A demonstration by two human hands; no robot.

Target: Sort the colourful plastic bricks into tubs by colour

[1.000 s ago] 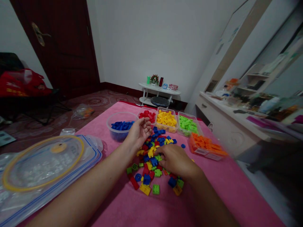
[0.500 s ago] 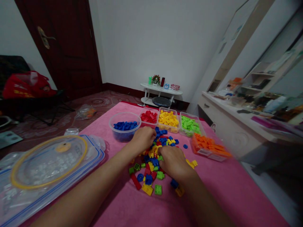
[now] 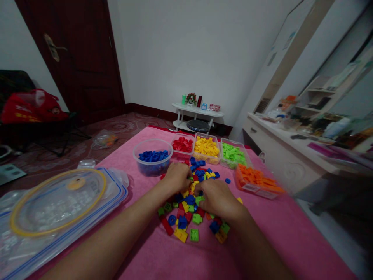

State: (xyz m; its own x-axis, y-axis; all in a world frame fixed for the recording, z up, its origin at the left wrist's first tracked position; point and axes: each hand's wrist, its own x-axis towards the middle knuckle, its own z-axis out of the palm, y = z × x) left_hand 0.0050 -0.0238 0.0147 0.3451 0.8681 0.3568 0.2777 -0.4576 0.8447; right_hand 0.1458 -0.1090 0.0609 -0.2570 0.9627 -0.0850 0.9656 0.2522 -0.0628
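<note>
A heap of small plastic bricks (image 3: 189,210) in blue, yellow, red and green lies on a pink cloth (image 3: 262,241). My left hand (image 3: 176,175) rests palm down on the heap's far left side with its fingers curled into the bricks. Close beside it, my right hand (image 3: 217,199) lies palm down on the heap's right side, fingers bent into the pieces. What either hand grips is hidden under the fingers. Behind the heap stand a round bowl of blue bricks (image 3: 152,160) and tubs of red bricks (image 3: 182,145), yellow bricks (image 3: 206,147), green bricks (image 3: 232,153) and orange bricks (image 3: 256,179).
Clear container lids (image 3: 58,202), one with a yellow ring, lie at the left on the cloth. A white dresser (image 3: 285,155) with clutter stands to the right. A low white shelf (image 3: 198,112) and a dark door (image 3: 78,58) are at the back.
My left hand, raised palm up beside the red tub a second ago, has turned over and come down onto the heap. My right hand stayed on the bricks, shifting slightly.
</note>
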